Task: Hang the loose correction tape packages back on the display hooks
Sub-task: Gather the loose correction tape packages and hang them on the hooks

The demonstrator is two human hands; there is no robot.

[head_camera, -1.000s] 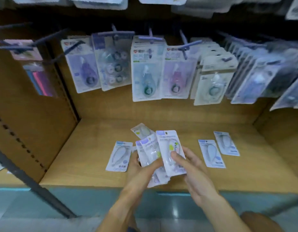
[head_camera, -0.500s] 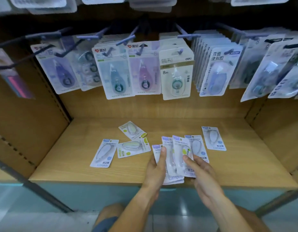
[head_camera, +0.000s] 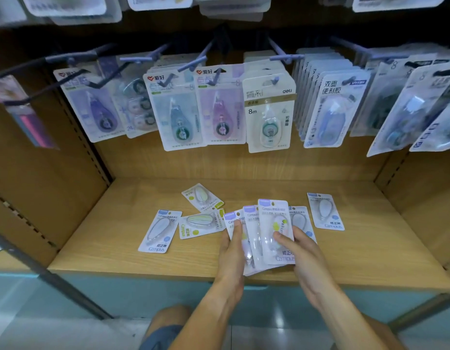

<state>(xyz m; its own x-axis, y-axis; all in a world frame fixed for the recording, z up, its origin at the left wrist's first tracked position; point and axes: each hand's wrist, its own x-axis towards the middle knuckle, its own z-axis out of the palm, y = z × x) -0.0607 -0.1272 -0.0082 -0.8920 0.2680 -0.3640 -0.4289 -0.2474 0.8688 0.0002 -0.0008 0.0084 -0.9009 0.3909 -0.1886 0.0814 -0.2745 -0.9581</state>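
Left hand (head_camera: 233,251) and right hand (head_camera: 301,251) both grip fanned stack of thin white plastic-fronted correction tape packages (head_camera: 265,233), lower centre; light, slippery, bendy, likely best pinched near top hang-hole; more loose on wooden shelf (head_camera: 117,236); purple display hooks (head_camera: 282,55) above

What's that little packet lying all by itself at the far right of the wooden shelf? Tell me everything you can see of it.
The lone white card packet with the blue top strip is a flat blister pack: glossy card with a clear plastic bubble over a pale, teardrop-shaped correction tape. Small print sits under the strip, a blue dot and blue lettering near the bottom edge. It lies face up, flat on the light wooden shelf, top end toward the back wall and tilted slightly. Nothing else touches it; neither hand reaches it, and it lies apart from the neighbouring packets.
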